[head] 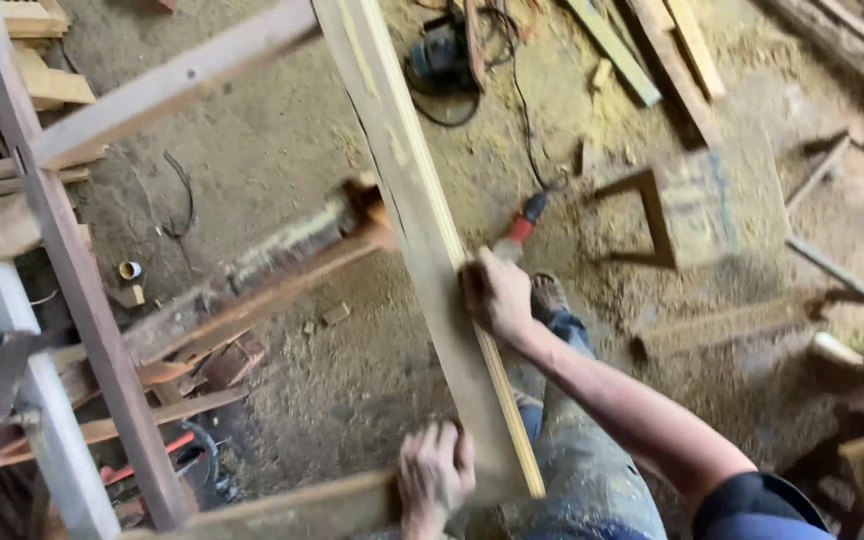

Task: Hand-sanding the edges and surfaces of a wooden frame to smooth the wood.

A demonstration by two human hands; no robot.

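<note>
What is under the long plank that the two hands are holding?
Under the long plank lie a sawdust-covered floor, a worn beam and the person's jeans. The plank hides whatever is directly beneath it.

Long pale wooden plank (pixel 422 230), held slanted above sawdust floor (yellowish strip along right edge), weathered face.

Plank (pixel 422 230): pale grey-tan, yellowish edge stripe. Floor (pixel 282 150): dusty tan sawdust. Grinder (pixel 439 55) at 12 o'clock: dark blue-black (cord black). Trousers (pixel 592 480): grey, paint-speckled.
</note>
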